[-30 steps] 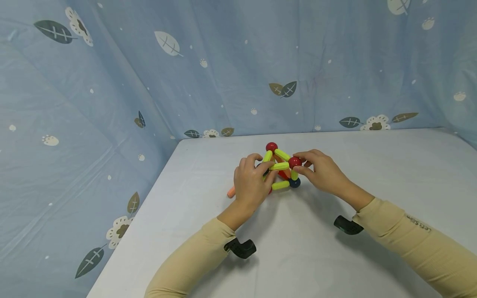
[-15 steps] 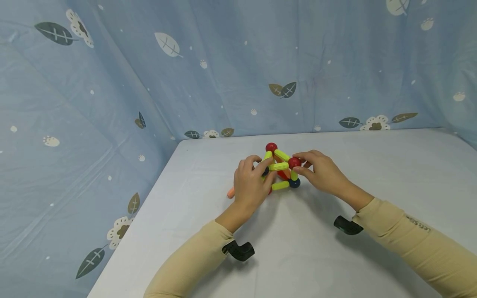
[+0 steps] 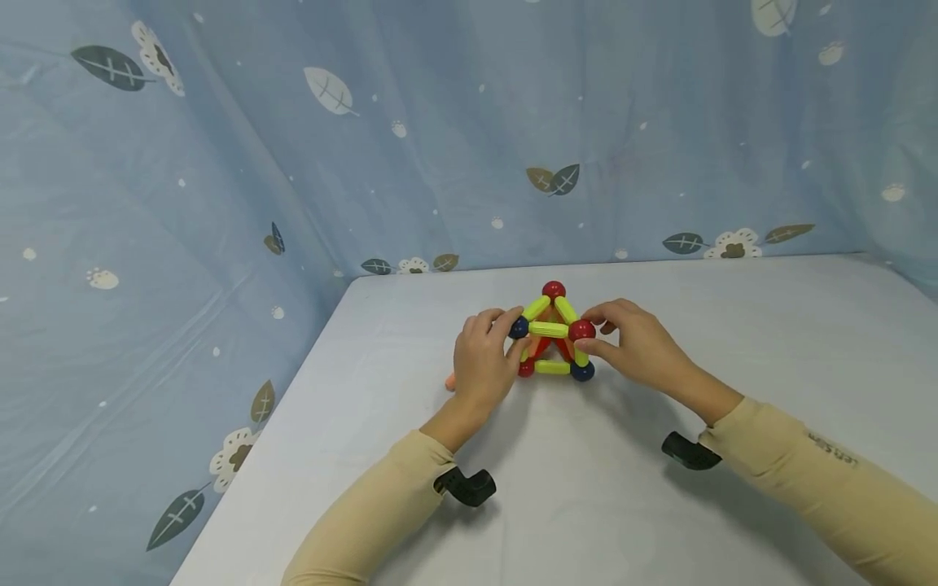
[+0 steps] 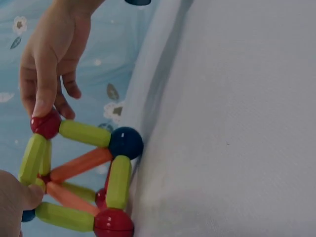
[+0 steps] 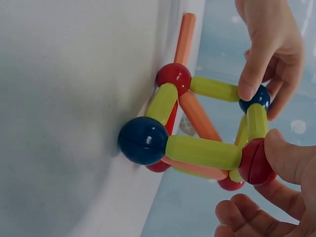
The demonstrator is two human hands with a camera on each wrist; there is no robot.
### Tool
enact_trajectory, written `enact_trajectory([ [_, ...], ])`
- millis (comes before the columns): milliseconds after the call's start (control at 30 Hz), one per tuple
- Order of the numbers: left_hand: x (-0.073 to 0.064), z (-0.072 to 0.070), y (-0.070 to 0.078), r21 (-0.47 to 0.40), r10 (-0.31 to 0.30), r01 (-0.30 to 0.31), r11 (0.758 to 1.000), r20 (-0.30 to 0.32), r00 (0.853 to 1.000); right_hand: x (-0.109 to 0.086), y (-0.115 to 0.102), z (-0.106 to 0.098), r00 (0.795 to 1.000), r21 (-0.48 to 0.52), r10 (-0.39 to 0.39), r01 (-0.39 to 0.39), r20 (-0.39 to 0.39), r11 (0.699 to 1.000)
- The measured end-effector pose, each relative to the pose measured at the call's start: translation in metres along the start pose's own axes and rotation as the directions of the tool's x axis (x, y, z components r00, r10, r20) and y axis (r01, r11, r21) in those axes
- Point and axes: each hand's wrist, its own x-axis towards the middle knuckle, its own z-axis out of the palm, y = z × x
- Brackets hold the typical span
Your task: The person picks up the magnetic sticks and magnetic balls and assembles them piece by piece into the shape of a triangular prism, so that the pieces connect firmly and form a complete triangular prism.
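A frame of magnetic rods and balls stands on the white table, with lime-green rods (image 3: 548,330) along its edges and orange rods (image 4: 81,165) inside. My left hand (image 3: 484,358) pinches the dark blue ball (image 3: 519,327) at its upper left corner. At the upper right corner, my right hand (image 3: 637,342) holds a red ball (image 3: 582,330) between thumb and fingers. Another red ball (image 3: 554,291) tops the far side. Low at the front are a red ball (image 3: 525,368) and a dark blue ball (image 3: 582,371), joined by a green rod (image 3: 553,368).
An orange rod (image 5: 185,38) sticks out from the frame's lower left red ball, mostly behind my left hand in the head view. The white tabletop (image 3: 586,505) stretches around the frame. A blue patterned curtain (image 3: 454,122) hangs at the back and left.
The frame has turned so its front faces me more squarely, and the far red ball has shifted right. My left hand has moved slightly left, and the right slightly right and down.
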Motion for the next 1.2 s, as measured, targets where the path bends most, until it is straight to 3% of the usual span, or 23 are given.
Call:
enact_trajectory([
  [200,-0.005,0.001,-0.013,-0.095,-0.027,0.035,0.995,0.082,0.996,-0.002,0.002,0.000,1.000,-0.015,0.001,-0.001,-0.002,1.000],
  [333,-0.012,-0.005,-0.025,-0.058,-0.096,0.107,0.993,0.174,0.980,-0.003,0.006,0.000,1.000,-0.017,0.004,-0.005,-0.003,1.000],
  [433,-0.020,-0.012,-0.036,0.006,-0.190,0.195,0.981,0.259,0.947,-0.003,0.007,-0.001,1.000,-0.019,0.008,-0.008,-0.002,1.000],
  [533,-0.028,-0.020,-0.047,0.098,-0.305,0.289,0.952,0.330,0.893,-0.003,0.007,-0.002,1.000,-0.019,0.010,-0.010,0.004,1.000],
  [600,-0.032,-0.024,-0.053,0.153,-0.361,0.328,0.932,0.360,0.860,-0.003,0.007,-0.003,1.000,-0.019,0.007,-0.007,0.006,1.000],
  [667,-0.035,-0.026,-0.058,0.189,-0.391,0.344,0.920,0.376,0.840,-0.003,0.007,-0.004,1.000,-0.021,0.006,-0.006,0.003,1.000],
  [1200,-0.027,-0.018,-0.064,0.243,-0.407,0.331,0.912,0.429,0.806,0.000,0.005,0.001,1.000,-0.015,0.012,-0.012,0.015,1.000],
])
